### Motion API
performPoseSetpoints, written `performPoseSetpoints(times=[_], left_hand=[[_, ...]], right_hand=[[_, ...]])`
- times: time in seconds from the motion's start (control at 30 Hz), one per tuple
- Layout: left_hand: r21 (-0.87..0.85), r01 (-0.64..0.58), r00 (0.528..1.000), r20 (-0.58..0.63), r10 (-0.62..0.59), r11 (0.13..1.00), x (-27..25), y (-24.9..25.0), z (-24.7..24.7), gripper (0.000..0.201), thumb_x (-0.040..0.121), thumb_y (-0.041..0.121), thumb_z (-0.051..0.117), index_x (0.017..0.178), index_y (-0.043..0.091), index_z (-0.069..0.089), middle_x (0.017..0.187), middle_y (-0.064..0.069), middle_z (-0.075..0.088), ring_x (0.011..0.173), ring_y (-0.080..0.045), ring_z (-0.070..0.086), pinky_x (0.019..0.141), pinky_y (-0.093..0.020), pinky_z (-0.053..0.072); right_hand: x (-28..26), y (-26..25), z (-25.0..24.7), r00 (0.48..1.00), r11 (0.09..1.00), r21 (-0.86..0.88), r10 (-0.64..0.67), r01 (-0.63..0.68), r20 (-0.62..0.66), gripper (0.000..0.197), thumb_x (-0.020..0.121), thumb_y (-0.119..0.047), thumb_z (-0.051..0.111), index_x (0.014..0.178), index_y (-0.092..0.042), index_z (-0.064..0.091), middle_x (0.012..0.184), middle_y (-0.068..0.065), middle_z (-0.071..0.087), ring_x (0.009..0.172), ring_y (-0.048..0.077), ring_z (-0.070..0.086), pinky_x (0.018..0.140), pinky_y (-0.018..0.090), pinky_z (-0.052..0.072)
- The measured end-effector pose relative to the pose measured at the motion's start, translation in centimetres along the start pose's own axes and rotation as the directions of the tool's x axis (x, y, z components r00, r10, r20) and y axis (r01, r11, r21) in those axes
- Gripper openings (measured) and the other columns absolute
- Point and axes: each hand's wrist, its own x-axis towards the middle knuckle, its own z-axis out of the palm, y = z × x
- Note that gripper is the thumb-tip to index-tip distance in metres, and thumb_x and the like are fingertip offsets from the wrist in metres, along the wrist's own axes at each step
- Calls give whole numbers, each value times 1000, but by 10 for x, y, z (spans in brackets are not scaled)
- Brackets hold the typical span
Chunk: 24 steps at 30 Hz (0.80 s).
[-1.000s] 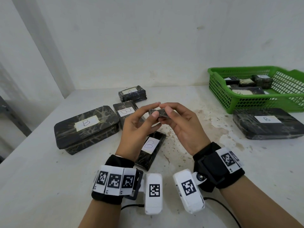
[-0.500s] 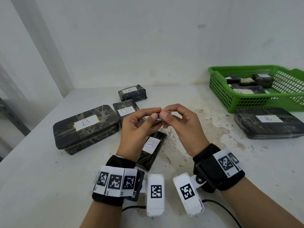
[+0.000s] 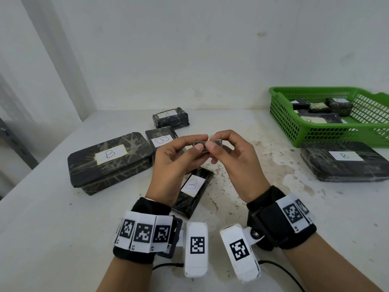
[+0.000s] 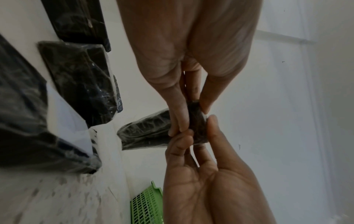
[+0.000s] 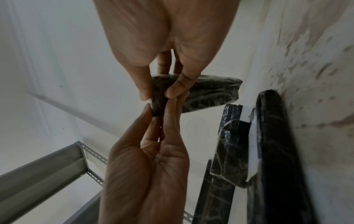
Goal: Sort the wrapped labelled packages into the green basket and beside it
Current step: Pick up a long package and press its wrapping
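A small dark wrapped package [image 3: 220,142] hangs above the middle of the table, pinched at its two ends by both hands. My left hand [image 3: 200,142] grips its left end between thumb and fingers, and my right hand [image 3: 212,142] grips the right end the same way. No label shows on it. The left wrist view shows the left hand [image 4: 191,119] on the package [image 4: 198,130]. In the right wrist view the right hand [image 5: 159,93] pinches the package [image 5: 158,106]. The green basket [image 3: 294,123] stands at the far right with several wrapped packages inside.
On the table lie a large box labelled B [image 3: 109,161], a smaller B package [image 3: 161,140], an A package [image 3: 170,118] and a flat B package [image 3: 193,186] under my hands. Another large B box [image 3: 343,161] lies in front of the basket. A wall stands behind.
Both hands keep hold of the small package and have turned it slightly between the fingertips. The hands have barely shifted place.
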Motion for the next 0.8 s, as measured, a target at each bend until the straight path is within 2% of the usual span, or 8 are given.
performPoseSetpoints(times=[0.13, 0.27, 0.4, 0.47, 0.53, 0.6, 0.67, 0.8], left_hand=[[39, -5, 1000, -12, 6, 999, 1, -3, 0, 16, 89, 1, 62, 103, 0, 69, 97, -15, 76, 96, -26, 73, 80, -27, 58], [84, 11, 999, -39, -8, 996, 1, -5, 0, 15, 90, -3, 60, 101, 0, 70, 95, -14, 75, 90, -30, 74, 82, -30, 59], [38, 10, 1000, -20, -9, 999, 1, -1, -1, 21, 83, 8, 64, 102, 2, 71, 97, -15, 75, 91, -29, 74, 83, -30, 59], [27, 3, 1000, -26, -3, 1000, 0, -1, 0, 18, 84, 4, 68, 102, 1, 70, 95, -16, 75, 89, -29, 74, 80, -28, 59], [52, -2, 999, -42, 4, 999, 1, -3, 0, 15, 87, 0, 64, 100, 0, 70, 95, -17, 75, 89, -31, 74, 79, -29, 59], [88, 2, 999, -48, 2, 996, 2, -6, -1, 14, 89, -4, 62, 99, 1, 71, 97, -18, 74, 91, -31, 73, 80, -30, 59], [104, 11, 999, -53, -6, 995, 2, -6, -2, 15, 86, 0, 65, 99, 3, 72, 99, -16, 74, 91, -28, 73, 79, -28, 59], [106, 34, 997, -75, -26, 994, 4, -4, -3, 29, 83, 13, 64, 112, 7, 67, 112, -9, 70, 99, -23, 71, 79, -26, 57]], right_hand=[[1, 1, 1, 1000, 1000, 14, 25, -25, -7, 8, 91, -8, 64, 95, -1, 60, 84, 4, 59, 65, 7, 56, 63, 19, 49], [1, 3, 0, 998, 998, 49, 45, -44, -32, 26, 86, -28, 68, 93, -3, 63, 82, 3, 63, 66, 8, 59, 64, 21, 49], [1, 1, 2, 999, 1000, 28, 8, -7, -31, 17, 90, -17, 62, 93, 0, 61, 85, 10, 60, 63, 8, 56, 64, 20, 49], [1, 0, 2, 999, 1000, 30, 9, -8, -34, 20, 90, -18, 61, 95, 2, 60, 85, 10, 61, 65, 9, 57, 64, 20, 49], [2, 1, 2, 999, 999, 28, 32, -31, -34, 19, 93, -16, 60, 96, 3, 61, 85, 9, 62, 67, 9, 58, 64, 21, 49], [1, 2, 1, 999, 999, 24, 44, -44, -29, 24, 92, -23, 59, 95, 1, 62, 86, 7, 65, 71, 11, 60, 65, 22, 49], [0, 1, 2, 999, 999, 12, 42, -42, -27, 26, 91, -26, 59, 95, 0, 62, 88, 7, 66, 74, 12, 62, 66, 21, 50], [0, 0, 2, 999, 998, -50, 37, -37, 3, 10, 95, -6, 59, 101, 2, 57, 103, 14, 64, 85, 18, 66, 75, 24, 55]])
